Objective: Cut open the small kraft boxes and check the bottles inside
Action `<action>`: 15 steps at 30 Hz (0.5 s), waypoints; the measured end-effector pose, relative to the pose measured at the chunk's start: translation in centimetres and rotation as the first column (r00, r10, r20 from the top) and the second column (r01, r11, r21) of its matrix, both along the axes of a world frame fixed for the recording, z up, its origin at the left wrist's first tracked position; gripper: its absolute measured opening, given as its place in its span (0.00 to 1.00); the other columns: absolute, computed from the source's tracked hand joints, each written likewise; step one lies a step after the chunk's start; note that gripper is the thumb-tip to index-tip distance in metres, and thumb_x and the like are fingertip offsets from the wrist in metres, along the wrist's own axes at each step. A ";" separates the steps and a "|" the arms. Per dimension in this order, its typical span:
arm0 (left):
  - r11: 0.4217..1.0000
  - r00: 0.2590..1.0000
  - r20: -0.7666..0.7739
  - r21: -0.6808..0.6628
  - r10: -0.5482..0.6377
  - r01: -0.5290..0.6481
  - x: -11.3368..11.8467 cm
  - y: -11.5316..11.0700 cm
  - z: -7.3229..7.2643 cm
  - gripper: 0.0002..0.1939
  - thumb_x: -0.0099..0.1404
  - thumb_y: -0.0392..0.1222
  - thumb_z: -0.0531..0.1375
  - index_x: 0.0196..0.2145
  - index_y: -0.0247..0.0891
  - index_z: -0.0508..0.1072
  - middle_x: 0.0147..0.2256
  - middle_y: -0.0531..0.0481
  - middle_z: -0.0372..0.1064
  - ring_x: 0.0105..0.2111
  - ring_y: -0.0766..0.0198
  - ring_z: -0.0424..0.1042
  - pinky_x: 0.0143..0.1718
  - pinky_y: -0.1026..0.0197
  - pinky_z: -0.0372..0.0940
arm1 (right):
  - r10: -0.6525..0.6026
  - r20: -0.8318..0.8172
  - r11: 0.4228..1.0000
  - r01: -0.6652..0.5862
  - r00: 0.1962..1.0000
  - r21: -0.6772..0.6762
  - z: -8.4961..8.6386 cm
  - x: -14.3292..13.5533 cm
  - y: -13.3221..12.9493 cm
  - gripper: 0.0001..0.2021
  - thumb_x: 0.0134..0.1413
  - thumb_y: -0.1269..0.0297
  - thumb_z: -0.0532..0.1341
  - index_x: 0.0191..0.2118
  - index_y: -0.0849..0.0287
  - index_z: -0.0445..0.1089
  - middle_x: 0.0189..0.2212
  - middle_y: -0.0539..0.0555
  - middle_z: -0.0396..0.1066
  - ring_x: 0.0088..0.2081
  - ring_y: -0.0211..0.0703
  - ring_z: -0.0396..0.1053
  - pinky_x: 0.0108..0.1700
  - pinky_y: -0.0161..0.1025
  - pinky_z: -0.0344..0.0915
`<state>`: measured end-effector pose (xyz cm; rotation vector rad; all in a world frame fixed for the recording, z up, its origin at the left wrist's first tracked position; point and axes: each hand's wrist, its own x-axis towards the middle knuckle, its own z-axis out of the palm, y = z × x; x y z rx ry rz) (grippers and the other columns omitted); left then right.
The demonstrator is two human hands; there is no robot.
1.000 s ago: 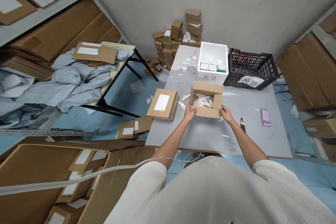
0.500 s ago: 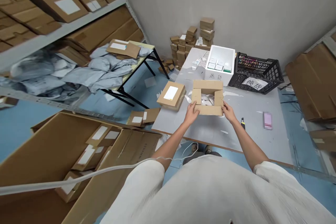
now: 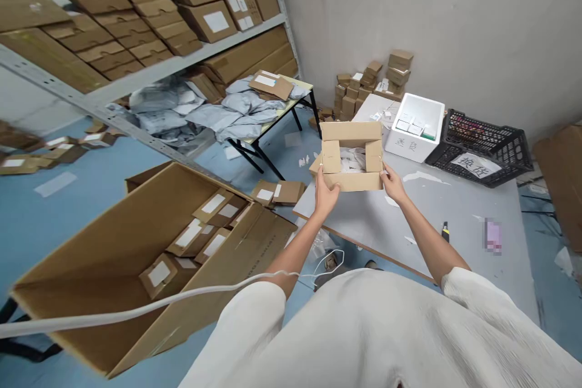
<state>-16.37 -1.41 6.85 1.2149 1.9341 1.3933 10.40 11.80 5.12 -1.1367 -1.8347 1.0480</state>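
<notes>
Open carton [image 3: 357, 182] gripped between hands [image 3: 326, 199]: mouth upward, long axis left-right.

From my remote seat I see the left hand [image 3: 325, 197] and right hand [image 3: 393, 184] gripping an open cardboard box [image 3: 357, 182] with whitish contents. Beyond it, I see a white bin [image 3: 404, 148] beside a black crate [image 3: 509, 154] on the grey table [image 3: 375, 227].

Both arms [image 3: 293, 248] reach forward, bare below short sleeves [image 3: 254, 309]. The left grip [image 3: 326, 194], fingers bent, thumb inward, is by the near left corner of the tabletop [image 3: 368, 221]; the right grip [image 3: 393, 184], likewise bent, sits rightward.
</notes>
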 end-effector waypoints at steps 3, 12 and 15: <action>0.996 0.996 -0.027 0.022 0.083 -0.083 -3.4 -1.5 0.2 0.51 0.66 0.37 0.67 0.80 0.47 0.48 0.77 0.41 0.52 0.78 0.45 0.52 0.80 0.42 0.50 | 0.022 -0.034 0.999 -0.023 0.999 -0.029 0.1 -5.4 0.1 0.34 0.73 0.47 0.53 0.78 0.52 0.61 0.74 0.58 0.65 0.66 0.55 0.71 0.73 0.57 0.63; 0.945 0.944 -0.075 -0.034 0.322 -0.325 -13.6 -5.1 -0.5 0.53 0.64 0.36 0.66 0.80 0.44 0.47 0.75 0.36 0.54 0.77 0.43 0.54 0.79 0.40 0.51 | 0.162 -0.107 0.981 -0.173 0.981 -0.093 -1.0 -21.9 1.1 0.35 0.68 0.47 0.57 0.76 0.55 0.64 0.72 0.59 0.68 0.70 0.58 0.67 0.77 0.60 0.57; 0.940 0.939 -0.092 -0.043 0.333 -0.338 -16.1 -5.4 -1.1 0.52 0.65 0.37 0.65 0.80 0.41 0.46 0.77 0.35 0.51 0.78 0.45 0.51 0.80 0.42 0.48 | 0.200 -0.159 0.966 -0.221 0.967 -0.130 -1.7 -25.6 1.9 0.40 0.66 0.43 0.60 0.79 0.54 0.59 0.74 0.60 0.65 0.74 0.57 0.62 0.77 0.59 0.56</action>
